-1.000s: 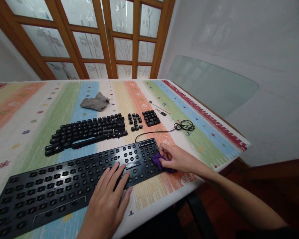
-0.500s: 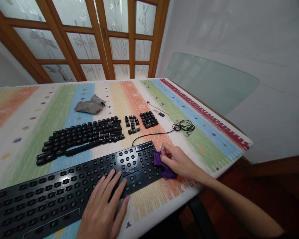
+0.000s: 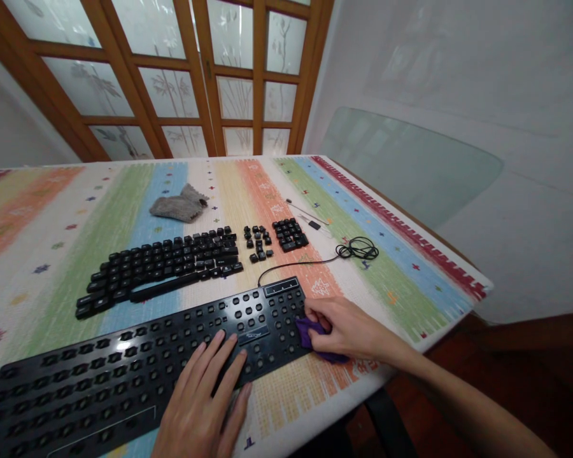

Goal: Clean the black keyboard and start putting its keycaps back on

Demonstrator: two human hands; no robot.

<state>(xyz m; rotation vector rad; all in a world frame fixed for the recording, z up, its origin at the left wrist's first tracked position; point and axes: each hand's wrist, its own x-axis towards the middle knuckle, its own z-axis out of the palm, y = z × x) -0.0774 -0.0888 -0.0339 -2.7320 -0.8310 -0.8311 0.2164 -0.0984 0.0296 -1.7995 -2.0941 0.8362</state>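
Note:
A black keyboard (image 3: 124, 356) with its keycaps off lies slanted along the near side of the table. My left hand (image 3: 205, 394) rests on its face, fingers stretched out and slightly spread. At the keyboard's right end my right hand (image 3: 339, 327) pinches a bunched purple cloth (image 3: 332, 353) and presses it against the edge there. Behind the keyboard, the loose black keycaps (image 3: 157, 264) are laid out in keyboard order, with a smaller cluster (image 3: 258, 242) and a number-pad block (image 3: 290, 234) to their right.
From the keyboard's back edge a black cable (image 3: 305, 262) runs to a coil (image 3: 358, 248) on the right. A grey knitted cloth (image 3: 179, 207) lies farther back. Near the number-pad keycaps are a thin rod (image 3: 310, 212) and a small black-ended tool (image 3: 314, 224). The striped tablecloth (image 3: 410, 299) reaches the table's right edge.
My right hand has slid a little toward me along the keyboard's right end with the purple cloth. My left hand stays on the keyboard. The whole view has shifted slightly.

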